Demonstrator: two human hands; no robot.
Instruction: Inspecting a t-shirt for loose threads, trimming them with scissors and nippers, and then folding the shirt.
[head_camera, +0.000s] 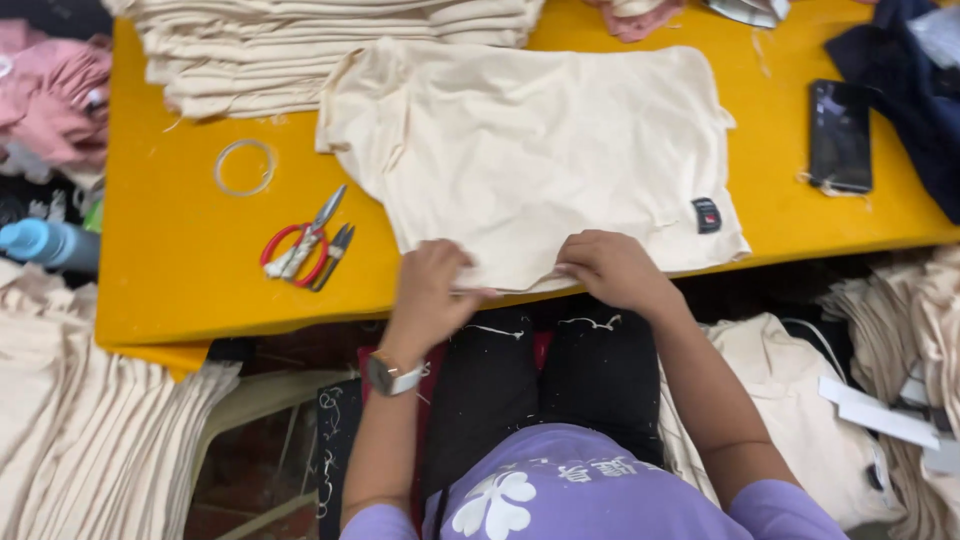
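A cream garment (540, 150) lies spread flat on the yellow table (180, 260), with a small dark label (706, 214) near its right hem. My left hand (432, 290) grips the near hem at the table's front edge, fingers closed on the cloth. My right hand (612, 268) rests on the same hem a little to the right, fingers pressed down and pinching the fabric. A watch (392, 375) sits on my left wrist.
Red-handled scissors (298, 248) and a small thread snipper (336, 252) lie left of the garment, near a clear ring (244, 167). A stack of folded cream cloth (280, 50) sits at the back left. A dark phone (840, 135) lies at the right. More cream piles flank my lap.
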